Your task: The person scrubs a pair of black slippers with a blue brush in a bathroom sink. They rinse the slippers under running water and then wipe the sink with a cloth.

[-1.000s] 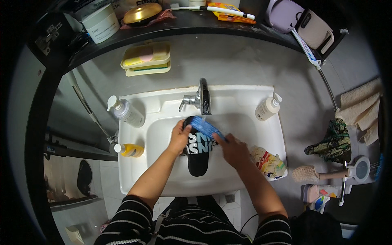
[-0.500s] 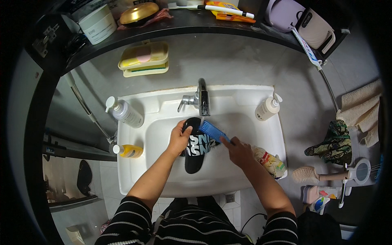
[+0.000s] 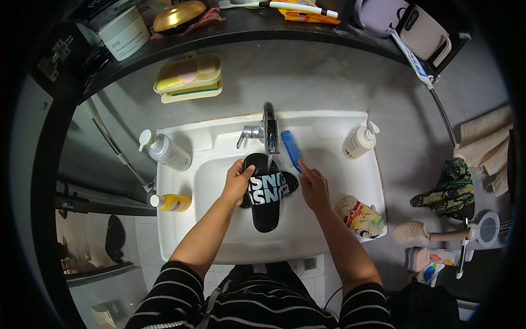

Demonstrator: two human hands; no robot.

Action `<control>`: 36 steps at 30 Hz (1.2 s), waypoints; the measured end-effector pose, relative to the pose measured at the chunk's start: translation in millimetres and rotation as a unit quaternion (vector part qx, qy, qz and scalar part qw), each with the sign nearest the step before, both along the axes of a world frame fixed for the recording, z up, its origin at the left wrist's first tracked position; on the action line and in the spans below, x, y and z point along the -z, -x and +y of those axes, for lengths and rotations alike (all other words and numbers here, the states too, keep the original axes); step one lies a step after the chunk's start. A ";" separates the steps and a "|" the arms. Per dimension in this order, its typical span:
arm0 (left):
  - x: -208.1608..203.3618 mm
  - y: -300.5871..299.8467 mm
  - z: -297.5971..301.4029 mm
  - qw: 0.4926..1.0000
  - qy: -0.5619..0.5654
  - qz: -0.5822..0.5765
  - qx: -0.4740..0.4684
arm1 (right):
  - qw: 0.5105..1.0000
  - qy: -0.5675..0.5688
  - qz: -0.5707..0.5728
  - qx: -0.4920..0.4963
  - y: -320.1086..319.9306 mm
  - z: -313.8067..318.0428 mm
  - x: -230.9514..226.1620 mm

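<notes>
My left hand grips a black slide slipper by its edge, thumb on top near the strap. Pale lettering covers the strap. Beneath it, another black slipper lies crosswise in the sink, mostly hidden. Water runs from the chrome faucet onto the far end of the held slipper. In my right hand, closed round its handle, is a blue scrubbing brush. The brush stands apart from the slipper, to the right of the faucet.
The white sink carries two pump bottles, a white one and a greyish one, plus a yellow bottle. A crumpled printed packet sits on its right rim. A dark shelf runs above.
The brush has come off the slipper's strap and moved up and right with my right hand. My left hand keeps hold of the slipper, which is slightly more upright.
</notes>
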State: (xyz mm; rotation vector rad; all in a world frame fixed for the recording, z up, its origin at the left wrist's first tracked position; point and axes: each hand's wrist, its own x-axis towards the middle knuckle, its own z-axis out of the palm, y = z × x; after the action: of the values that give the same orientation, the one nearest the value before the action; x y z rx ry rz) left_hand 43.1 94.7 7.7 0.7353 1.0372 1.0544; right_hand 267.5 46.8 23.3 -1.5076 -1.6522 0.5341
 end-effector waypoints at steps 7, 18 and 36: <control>-25.1 0.9 -0.2 0.993 0.104 -0.025 -0.041 | 0.976 -0.023 -0.170 -0.138 -5.3 -8.3 -15.3; 24.1 -1.1 1.1 0.914 -0.094 0.383 -0.096 | 0.914 -0.014 -0.364 -0.177 -14.7 -24.4 -5.1; 13.6 -5.8 12.3 0.972 0.012 0.217 -0.088 | 0.910 -0.011 -0.387 -0.144 -32.3 -31.3 -4.7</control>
State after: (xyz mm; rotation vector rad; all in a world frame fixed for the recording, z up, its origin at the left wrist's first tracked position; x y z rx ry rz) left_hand 48.9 107.0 -5.9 0.8908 1.5099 1.0519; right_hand 299.8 15.6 28.1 -1.5650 -2.5037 0.0376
